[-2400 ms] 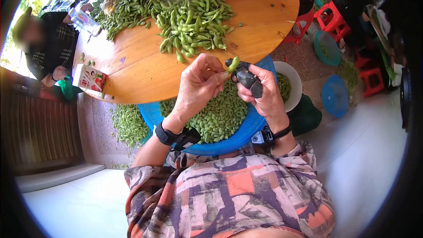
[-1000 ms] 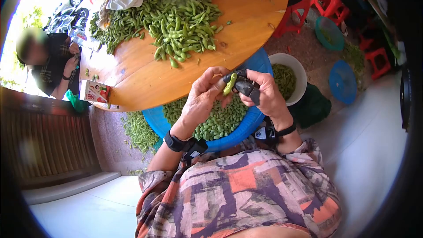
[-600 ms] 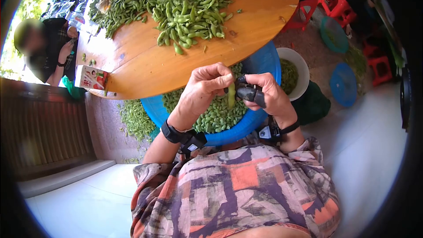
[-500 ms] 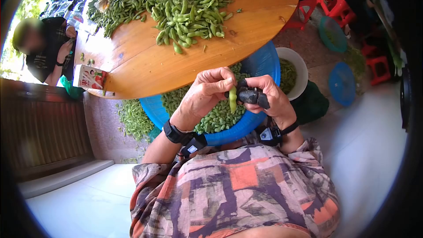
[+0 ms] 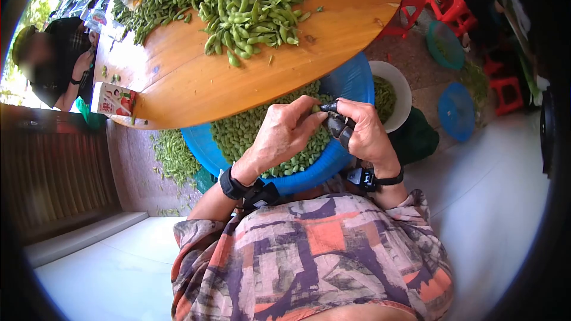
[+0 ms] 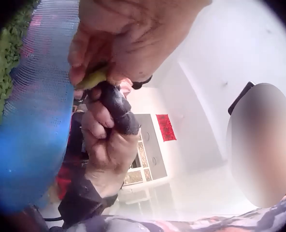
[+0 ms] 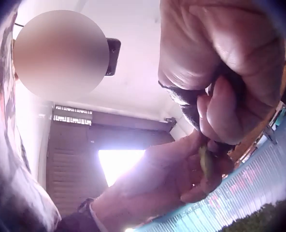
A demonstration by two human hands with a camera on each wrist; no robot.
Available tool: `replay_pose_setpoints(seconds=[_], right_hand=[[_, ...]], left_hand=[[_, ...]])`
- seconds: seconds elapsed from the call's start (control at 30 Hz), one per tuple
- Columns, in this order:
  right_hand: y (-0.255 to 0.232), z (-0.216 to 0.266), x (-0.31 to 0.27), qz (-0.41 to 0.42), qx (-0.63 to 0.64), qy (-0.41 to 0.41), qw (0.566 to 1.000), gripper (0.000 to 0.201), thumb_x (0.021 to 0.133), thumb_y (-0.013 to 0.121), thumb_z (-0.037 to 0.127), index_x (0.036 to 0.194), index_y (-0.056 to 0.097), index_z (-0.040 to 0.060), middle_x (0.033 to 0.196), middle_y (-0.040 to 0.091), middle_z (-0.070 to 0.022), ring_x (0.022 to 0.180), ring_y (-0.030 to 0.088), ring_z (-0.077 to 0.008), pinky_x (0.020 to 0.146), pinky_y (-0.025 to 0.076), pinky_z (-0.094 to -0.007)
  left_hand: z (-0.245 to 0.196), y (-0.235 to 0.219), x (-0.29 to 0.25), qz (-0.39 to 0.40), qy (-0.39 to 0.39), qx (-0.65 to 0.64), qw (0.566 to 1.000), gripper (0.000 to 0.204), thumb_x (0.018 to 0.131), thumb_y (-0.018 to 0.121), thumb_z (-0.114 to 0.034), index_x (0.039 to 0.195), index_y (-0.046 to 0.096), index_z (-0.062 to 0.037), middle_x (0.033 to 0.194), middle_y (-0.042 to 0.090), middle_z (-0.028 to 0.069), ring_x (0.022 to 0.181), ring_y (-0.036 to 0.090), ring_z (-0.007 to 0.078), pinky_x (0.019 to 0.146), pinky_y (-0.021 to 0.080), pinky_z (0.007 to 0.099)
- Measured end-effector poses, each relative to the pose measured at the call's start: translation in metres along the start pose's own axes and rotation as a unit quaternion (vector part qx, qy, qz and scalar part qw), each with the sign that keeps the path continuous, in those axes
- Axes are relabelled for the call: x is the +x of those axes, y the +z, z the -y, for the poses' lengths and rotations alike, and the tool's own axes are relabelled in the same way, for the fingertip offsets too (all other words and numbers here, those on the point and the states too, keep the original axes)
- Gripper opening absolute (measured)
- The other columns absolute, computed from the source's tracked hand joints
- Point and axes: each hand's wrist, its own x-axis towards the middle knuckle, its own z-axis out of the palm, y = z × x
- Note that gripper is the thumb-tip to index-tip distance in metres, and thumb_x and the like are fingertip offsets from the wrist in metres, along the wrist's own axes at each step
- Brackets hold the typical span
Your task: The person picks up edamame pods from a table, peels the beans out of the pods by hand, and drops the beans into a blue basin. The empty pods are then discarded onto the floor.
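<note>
Both hands meet over a blue basin [image 5: 202,150] filled with green soybean pods [image 5: 250,131]. My left hand [image 5: 286,134] pinches one green pod [image 6: 92,79] at its fingertips. My right hand [image 5: 366,134] wears black finger covers [image 5: 340,126] on thumb and forefinger and grips the same pod [image 7: 204,163] from the other side. In the head view the pod is hidden between the fingers. A big heap of unshelled pods [image 5: 250,6] lies on the round wooden table [image 5: 196,92] just beyond the basin.
A white bowl [image 5: 405,92] with green pods stands right of the basin. A red-and-white carton [image 5: 110,100] lies at the table's left edge, near a seated person [image 5: 50,53]. Pods litter the floor [image 5: 172,157]. Red stools [image 5: 452,0] and blue lids [image 5: 455,110] stand at the right.
Both hands have dropped closer to the basin. The pod that hung visibly between the fingertips is now covered by the fingers in the head view.
</note>
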Motion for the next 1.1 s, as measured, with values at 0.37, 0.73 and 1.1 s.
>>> replay_pose_setpoints(seconds=[0.37, 0.73, 1.1], right_hand=[[0.029, -0.003, -0.009, -0.118, -0.132, -0.012, 0.984, 0.022, 0.062, 0.053, -0.008, 0.083, 0.048, -0.0039, 0.081, 0.049, -0.0208, 0.077, 0.053, -0.0425, 0.064, 0.045, -0.0448], [0.063, -0.012, -0.004, -0.094, -0.200, -0.005, 0.975, 0.042, 0.057, 0.060, -0.013, 0.097, 0.049, -0.0041, 0.092, 0.047, -0.0200, 0.082, 0.055, -0.0435, 0.067, 0.048, -0.0469], [0.068, -0.015, 0.003, -0.114, -0.223, 0.012, 0.968, 0.032, 0.062, 0.053, -0.013, 0.092, 0.050, -0.0040, 0.089, 0.045, -0.0213, 0.080, 0.050, -0.0451, 0.068, 0.045, -0.0485]], left_hand=[[0.010, 0.015, 0.008, 0.074, -0.149, -0.448, 0.878, 0.034, 0.101, 0.042, -0.021, 0.124, 0.051, 0.0029, 0.086, 0.056, 0.0049, 0.069, 0.056, 0.0104, 0.059, 0.047, 0.0258], [0.041, 0.022, 0.004, -0.001, -0.174, -0.306, 0.936, 0.017, 0.091, 0.043, -0.007, 0.095, 0.050, 0.0075, 0.110, 0.062, 0.0159, 0.068, 0.056, 0.0129, 0.059, 0.047, 0.0265], [0.050, 0.025, 0.000, -0.034, -0.132, -0.315, 0.939, 0.022, 0.090, 0.039, 0.004, 0.106, 0.054, 0.0074, 0.120, 0.061, 0.0121, 0.067, 0.055, 0.0127, 0.061, 0.046, 0.0270]])
